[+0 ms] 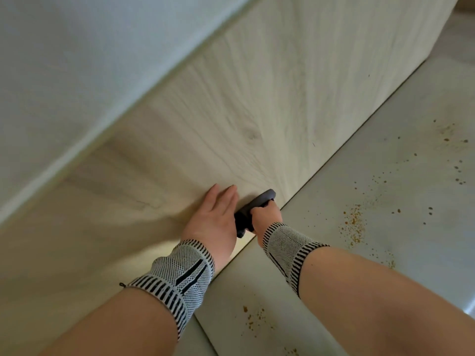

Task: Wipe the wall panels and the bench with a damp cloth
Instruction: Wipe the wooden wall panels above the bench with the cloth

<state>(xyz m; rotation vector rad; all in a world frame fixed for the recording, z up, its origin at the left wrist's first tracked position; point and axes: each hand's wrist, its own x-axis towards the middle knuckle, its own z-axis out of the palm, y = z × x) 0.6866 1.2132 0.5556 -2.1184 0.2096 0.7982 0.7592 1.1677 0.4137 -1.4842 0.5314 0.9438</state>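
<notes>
A pale wall (77, 60) fills the top left. Below it runs a big wood-look panel (244, 98), light in colour with thin grain lines. It slants across the whole view. At the foot of the panel lies a smooth, light grey flat surface (385, 176); I cannot tell if this is the bench or the floor. Small brown crumbs (354, 224) are scattered on it, some in a little heap near the right arm and more further off.

Two bare arms reach in from the bottom. Each wrist wears a black and white knitted band, the left band (177, 281) and the right band (288, 247).

The left hand (216, 217) lies flat on the panel with its fingers straight and close together.

The right hand (264, 214) is just beside it, low down where the panel meets the grey surface. Its fingers curl round a dark grey thing (254, 206) and press it to the panel. This may be the cloth, rolled up, but I cannot tell for sure. The two hands are nearly touching.
</notes>
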